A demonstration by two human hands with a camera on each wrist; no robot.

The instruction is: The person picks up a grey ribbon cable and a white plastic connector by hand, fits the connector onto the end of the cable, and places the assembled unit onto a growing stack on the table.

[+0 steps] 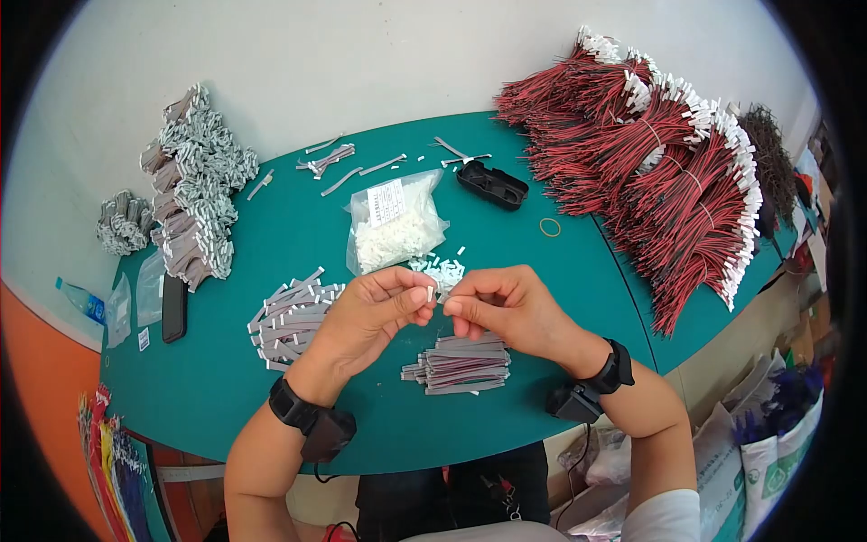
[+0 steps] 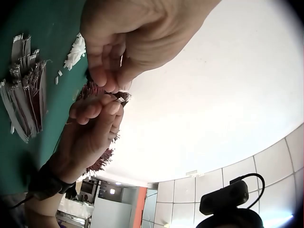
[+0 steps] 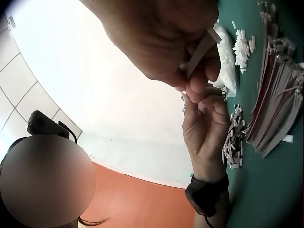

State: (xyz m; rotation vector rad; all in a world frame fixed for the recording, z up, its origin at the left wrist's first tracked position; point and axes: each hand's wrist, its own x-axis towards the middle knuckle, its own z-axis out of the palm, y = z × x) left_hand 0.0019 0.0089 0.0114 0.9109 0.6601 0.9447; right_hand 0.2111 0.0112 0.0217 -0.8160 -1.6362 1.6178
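Observation:
My left hand (image 1: 375,312) pinches a small white connector (image 1: 431,294) between thumb and fingertips. Facing it, my right hand (image 1: 506,303) pinches a short grey ribbon cable (image 3: 202,53), which runs back into the palm. In the left wrist view the fingertips of both hands come close together at the connector, and they partly hide the cable's front end. Below the hands lies a stack of grey ribbon cables (image 1: 456,366) with bare metal ends. Left of the left hand is a pile of ribbon cables with white connectors (image 1: 287,321). Loose white connectors (image 1: 444,271) lie just beyond the fingers.
A clear bag of white connectors (image 1: 397,226) and a black open case (image 1: 492,185) stand farther back on the green table (image 1: 361,434). Large red-black wire bundles (image 1: 650,163) fill the right. Grey cable bundles (image 1: 194,190) and a phone (image 1: 174,309) are at left.

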